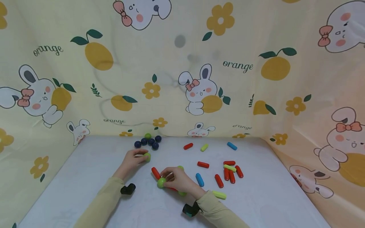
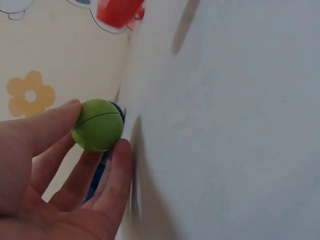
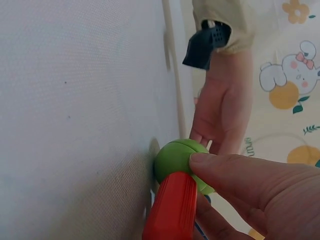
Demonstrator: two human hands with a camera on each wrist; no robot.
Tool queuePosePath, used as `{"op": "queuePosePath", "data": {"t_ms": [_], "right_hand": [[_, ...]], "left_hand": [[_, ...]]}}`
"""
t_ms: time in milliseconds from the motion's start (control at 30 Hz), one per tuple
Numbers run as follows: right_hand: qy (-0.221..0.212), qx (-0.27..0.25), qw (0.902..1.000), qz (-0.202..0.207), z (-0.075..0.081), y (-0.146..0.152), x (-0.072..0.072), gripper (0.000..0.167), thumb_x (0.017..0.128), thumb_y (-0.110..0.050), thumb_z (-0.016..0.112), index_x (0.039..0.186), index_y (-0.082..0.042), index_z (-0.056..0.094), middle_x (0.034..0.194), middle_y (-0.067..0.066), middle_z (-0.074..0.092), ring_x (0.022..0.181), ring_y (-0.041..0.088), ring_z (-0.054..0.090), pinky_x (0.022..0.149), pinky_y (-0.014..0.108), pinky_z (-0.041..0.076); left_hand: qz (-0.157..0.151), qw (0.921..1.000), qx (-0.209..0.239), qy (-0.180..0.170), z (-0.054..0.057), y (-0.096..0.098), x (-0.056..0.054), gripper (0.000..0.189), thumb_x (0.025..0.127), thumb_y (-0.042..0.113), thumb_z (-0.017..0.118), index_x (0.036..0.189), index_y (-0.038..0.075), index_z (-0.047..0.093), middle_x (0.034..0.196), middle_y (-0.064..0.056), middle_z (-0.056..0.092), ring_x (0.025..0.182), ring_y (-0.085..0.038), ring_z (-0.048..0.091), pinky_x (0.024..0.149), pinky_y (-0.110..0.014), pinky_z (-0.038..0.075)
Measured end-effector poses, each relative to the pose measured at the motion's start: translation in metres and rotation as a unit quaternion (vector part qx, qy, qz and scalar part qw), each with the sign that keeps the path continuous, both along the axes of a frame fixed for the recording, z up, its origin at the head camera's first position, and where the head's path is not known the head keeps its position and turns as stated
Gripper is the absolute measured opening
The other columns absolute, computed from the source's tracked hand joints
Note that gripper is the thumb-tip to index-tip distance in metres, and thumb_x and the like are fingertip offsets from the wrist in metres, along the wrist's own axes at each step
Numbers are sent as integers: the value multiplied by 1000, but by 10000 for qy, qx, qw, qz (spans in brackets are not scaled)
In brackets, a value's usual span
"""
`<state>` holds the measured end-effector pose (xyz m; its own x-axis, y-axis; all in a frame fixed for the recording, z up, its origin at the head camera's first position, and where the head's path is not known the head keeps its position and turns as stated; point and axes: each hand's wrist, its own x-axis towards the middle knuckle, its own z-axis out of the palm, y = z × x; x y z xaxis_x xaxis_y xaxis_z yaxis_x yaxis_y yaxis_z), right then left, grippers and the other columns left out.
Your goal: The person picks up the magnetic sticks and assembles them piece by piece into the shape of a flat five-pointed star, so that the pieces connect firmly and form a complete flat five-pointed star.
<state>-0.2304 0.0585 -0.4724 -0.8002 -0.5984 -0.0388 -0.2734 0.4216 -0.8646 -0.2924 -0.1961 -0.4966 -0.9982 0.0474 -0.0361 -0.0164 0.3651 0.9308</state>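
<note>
My left hand point(image 1: 133, 161) pinches a green ball point(image 2: 98, 126) between thumb and fingertips, close over the white table. In the left wrist view a seam line runs round that ball. My right hand point(image 1: 180, 181) grips another green ball point(image 3: 175, 159) with its thumb and fingers. A red rod point(image 1: 156, 173) meets this ball at its far side in the head view. A second red rod point(image 3: 172, 210) reaches it in the right wrist view. Two more green balls point(image 1: 182, 193) show partly behind the right hand, which hides much of this piece.
Several dark blue balls point(image 1: 151, 141) and a green ball point(image 1: 147, 136) lie at the back left. To the right are scattered red rods point(image 1: 219, 180), blue rods point(image 1: 200, 180) and yellow-green rods point(image 1: 219, 194). A printed cloth point(image 1: 171, 110) rises behind the table point(image 1: 265, 202).
</note>
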Motion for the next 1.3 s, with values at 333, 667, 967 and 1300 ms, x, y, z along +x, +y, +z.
{"op": "queuePosePath", "data": {"t_ms": [333, 667, 967, 1300], "right_hand": [[-31, 2, 10000, -39, 0, -1, 1, 28, 84, -7, 73, 111, -11, 66, 103, -3, 65, 92, 17, 61, 78, 24, 51], [-63, -40, 10000, -18, 0, -1, 1, 28, 84, -7, 73, 111, -12, 66, 103, -3, 64, 92, 17, 61, 78, 24, 51], [-42, -110, 9999, 62, 3, 7, -4, 30, 86, -8, 71, 115, -10, 64, 108, 1, 64, 97, 17, 61, 82, 26, 51], [578, -145, 9965, -586, 16, 39, -32, 31, 89, -4, 66, 119, -3, 61, 113, 15, 64, 103, 26, 60, 89, 37, 50]], "left_hand": [[-374, 9976, 396, -427, 6, 12, 21, 37, 88, 24, 70, 120, 5, 64, 111, -6, 65, 96, -19, 61, 85, -33, 52], [-263, 9981, 357, -434, 3, 16, 31, 36, 85, 26, 74, 115, 8, 67, 108, -3, 66, 95, -19, 61, 83, -33, 52], [254, 9992, -161, -277, 2, 29, 41, 40, 77, 25, 81, 112, 10, 68, 110, -7, 64, 98, -24, 61, 83, -39, 53], [491, 9980, -375, -156, 6, 35, 44, 37, 76, 20, 82, 106, 4, 67, 97, -6, 66, 86, -19, 62, 74, -34, 53]]}}
